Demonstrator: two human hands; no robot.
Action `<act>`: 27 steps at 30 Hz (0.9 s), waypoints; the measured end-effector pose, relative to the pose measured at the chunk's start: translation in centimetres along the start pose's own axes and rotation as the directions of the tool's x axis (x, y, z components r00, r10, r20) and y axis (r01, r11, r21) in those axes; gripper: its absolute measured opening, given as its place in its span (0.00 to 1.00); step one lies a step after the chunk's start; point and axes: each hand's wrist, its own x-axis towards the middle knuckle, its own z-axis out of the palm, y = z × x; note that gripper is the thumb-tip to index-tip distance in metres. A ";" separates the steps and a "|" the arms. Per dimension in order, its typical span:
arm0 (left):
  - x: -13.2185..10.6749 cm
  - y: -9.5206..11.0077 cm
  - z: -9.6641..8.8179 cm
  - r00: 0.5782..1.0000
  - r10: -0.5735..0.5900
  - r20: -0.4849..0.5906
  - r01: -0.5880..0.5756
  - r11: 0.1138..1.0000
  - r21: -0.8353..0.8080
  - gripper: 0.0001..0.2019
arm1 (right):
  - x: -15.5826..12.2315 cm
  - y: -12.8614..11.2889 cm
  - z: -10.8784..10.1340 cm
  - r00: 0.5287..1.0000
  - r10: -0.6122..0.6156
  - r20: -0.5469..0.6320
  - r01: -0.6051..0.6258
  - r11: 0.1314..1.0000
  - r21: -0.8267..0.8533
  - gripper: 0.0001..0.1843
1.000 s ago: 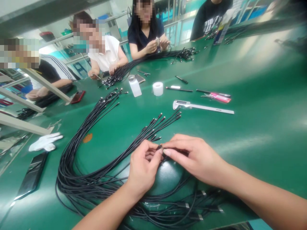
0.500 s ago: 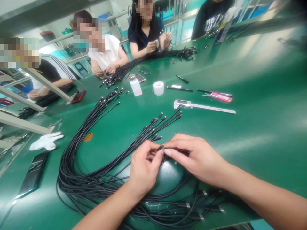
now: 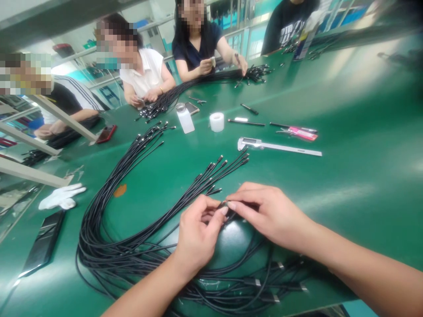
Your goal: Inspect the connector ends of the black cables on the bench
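A big bundle of black cables [image 3: 109, 246] curves across the green table [image 3: 346, 145], its plug ends fanned out toward the middle. My left hand [image 3: 198, 233] and my right hand [image 3: 271, 213] meet just below those ends. Both pinch the tip of one black cable [image 3: 224, 204] between thumb and forefinger. The other fingers of both hands are curled in. More cable ends with silver plugs [image 3: 274, 295] lie under my right forearm near the table's front edge.
A digital caliper [image 3: 277, 146], a white tape roll [image 3: 217, 122], a white bottle [image 3: 185, 118], pens and a pink tool [image 3: 302, 133] lie mid-table. White gloves [image 3: 61, 197] and a black phone [image 3: 41, 242] sit at left. Several seated people handle cables at the far side.
My hands stay pinched on the same cable tip, barely shifting. Across the table, a person in dark blue has reached an arm out to the cable ends.
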 end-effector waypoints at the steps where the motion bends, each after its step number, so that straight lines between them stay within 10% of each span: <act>1: 0.0 0.1 0.1 1.000 -0.023 0.009 0.024 0.999 -0.032 0.10 | 0.0 0.0 -0.1 1.000 0.012 0.007 -0.012 1.000 -0.004 0.12; 27: -0.1 0.2 0.1 0.997 -0.060 0.038 0.061 0.997 -0.044 0.11 | -0.1 -0.4 -0.4 0.997 -0.029 0.069 0.024 0.997 0.072 0.12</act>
